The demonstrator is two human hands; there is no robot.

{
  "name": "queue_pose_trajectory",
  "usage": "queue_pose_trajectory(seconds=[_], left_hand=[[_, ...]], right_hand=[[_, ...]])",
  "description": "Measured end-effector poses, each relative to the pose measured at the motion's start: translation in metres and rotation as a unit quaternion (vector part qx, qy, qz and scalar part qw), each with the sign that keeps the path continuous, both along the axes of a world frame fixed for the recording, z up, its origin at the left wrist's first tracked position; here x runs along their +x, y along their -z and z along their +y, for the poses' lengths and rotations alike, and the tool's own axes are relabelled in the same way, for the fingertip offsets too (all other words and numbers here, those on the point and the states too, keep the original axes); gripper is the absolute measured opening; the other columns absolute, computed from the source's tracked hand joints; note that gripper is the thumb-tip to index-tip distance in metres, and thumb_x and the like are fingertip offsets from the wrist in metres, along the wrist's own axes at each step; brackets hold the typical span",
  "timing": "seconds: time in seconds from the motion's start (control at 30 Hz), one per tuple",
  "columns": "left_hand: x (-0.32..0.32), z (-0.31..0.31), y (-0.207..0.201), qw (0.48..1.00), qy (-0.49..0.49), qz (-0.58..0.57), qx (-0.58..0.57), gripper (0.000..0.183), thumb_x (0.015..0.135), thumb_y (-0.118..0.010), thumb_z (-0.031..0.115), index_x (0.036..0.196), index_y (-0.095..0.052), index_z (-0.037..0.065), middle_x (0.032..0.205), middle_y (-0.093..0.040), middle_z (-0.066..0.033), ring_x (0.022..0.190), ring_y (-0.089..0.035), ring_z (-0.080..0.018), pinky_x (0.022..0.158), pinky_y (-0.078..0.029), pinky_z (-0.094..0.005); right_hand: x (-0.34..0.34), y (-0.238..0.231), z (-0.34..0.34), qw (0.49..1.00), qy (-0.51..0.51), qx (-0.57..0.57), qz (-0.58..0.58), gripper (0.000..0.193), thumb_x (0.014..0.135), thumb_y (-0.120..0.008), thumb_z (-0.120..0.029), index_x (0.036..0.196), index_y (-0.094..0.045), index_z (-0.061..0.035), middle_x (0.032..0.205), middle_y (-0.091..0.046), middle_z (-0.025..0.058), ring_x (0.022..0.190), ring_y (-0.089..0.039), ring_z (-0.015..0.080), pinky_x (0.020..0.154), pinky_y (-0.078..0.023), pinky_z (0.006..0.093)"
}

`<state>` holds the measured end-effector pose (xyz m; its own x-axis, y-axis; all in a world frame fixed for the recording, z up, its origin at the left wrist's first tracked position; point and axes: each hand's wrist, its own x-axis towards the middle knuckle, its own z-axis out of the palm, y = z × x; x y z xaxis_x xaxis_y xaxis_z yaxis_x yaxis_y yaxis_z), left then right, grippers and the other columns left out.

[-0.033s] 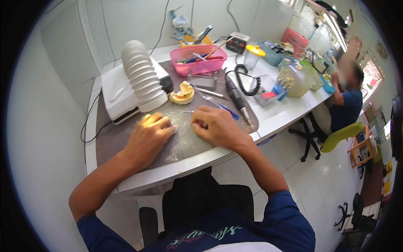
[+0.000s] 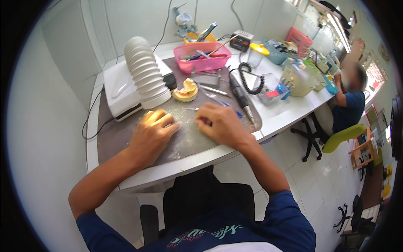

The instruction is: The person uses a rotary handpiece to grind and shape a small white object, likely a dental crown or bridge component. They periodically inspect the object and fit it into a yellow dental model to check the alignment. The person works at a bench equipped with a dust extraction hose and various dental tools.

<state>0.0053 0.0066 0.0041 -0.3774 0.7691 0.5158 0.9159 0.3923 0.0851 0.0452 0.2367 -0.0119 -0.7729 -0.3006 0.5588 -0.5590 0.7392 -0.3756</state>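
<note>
My left hand (image 2: 154,129) rests low over the dark mat with its fingers curled in and the thumb toward the right. Whatever it may pinch is hidden. My right hand (image 2: 219,122) is closed a short way to the right, its fingers bent inward; something small and dark shows within the curl, too unclear to name. A thin metal rod (image 2: 190,109) shows by the right knuckles; I cannot tell if it is held or lying. Beyond the hands stands a yellowish dental cast (image 2: 186,93). A handpiece (image 2: 242,102) with a coiled black cord lies right of my right hand.
A white machine (image 2: 119,90) with a ribbed hose (image 2: 145,73) stands at left. Behind are a pink basket (image 2: 201,65) of tools and a yellow-lidded jar (image 2: 257,54). Pale dust marks the mat (image 2: 115,140). Another person (image 2: 350,98) sits far right.
The view has shifted slightly, so the bench things sit a little further right and higher. Both hands stay closed in nearly the same places over the mat.
</note>
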Motion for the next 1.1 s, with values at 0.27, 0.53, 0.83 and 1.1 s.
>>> queue_pose_trajectory(seconds=[0.27, 0.53, 0.83, 1.1], left_hand=[[0.016, 0.012, 0.003, 0.713, 0.051, -0.635, 0.293, 0.020, 0.088, -0.069, 0.006, 0.105, -0.062, -0.002, 0.100, -0.066, -0.0083, 0.095, -0.064, -0.0127, 0.089, -0.052, -0.0273], [0.011, 0.012, 0.005, 0.667, 0.039, -0.692, 0.274, 0.026, 0.091, -0.066, 0.011, 0.112, -0.062, -0.003, 0.102, -0.067, -0.0098, 0.097, -0.063, -0.0136, 0.090, -0.052, -0.0286], [0.011, 0.012, 0.005, 0.683, 0.037, -0.678, 0.269, 0.025, 0.089, -0.068, 0.008, 0.112, -0.063, -0.003, 0.104, -0.067, -0.0104, 0.097, -0.062, -0.0127, 0.091, -0.049, -0.0275], [0.012, 0.012, 0.003, 0.686, 0.042, -0.674, 0.270, 0.024, 0.087, -0.070, 0.008, 0.108, -0.063, -0.002, 0.102, -0.066, -0.0083, 0.096, -0.061, -0.0111, 0.088, -0.049, -0.0262]], right_hand=[[0.028, 0.002, -0.030, 0.911, 0.030, -0.403, -0.080, 0.009, 0.084, -0.068, -0.001, 0.093, -0.068, 0.0019, 0.088, -0.071, 0.0079, 0.080, -0.069, 0.0127, 0.072, -0.055, 0.0258], [0.035, 0.015, -0.047, 0.931, 0.072, -0.357, -0.016, 0.012, 0.080, -0.071, 0.002, 0.091, -0.069, 0.0011, 0.087, -0.071, 0.0116, 0.077, -0.070, 0.0168, 0.071, -0.055, 0.0270], [0.036, 0.015, -0.046, 0.943, 0.073, -0.324, 0.003, 0.012, 0.077, -0.072, 0.003, 0.089, -0.070, 0.0001, 0.087, -0.071, 0.0112, 0.078, -0.069, 0.0209, 0.071, -0.054, 0.0292], [0.037, 0.014, -0.046, 0.951, 0.075, -0.298, 0.024, 0.012, 0.076, -0.074, 0.002, 0.088, -0.069, -0.0004, 0.085, -0.070, 0.0108, 0.077, -0.069, 0.0211, 0.067, -0.053, 0.0294]])
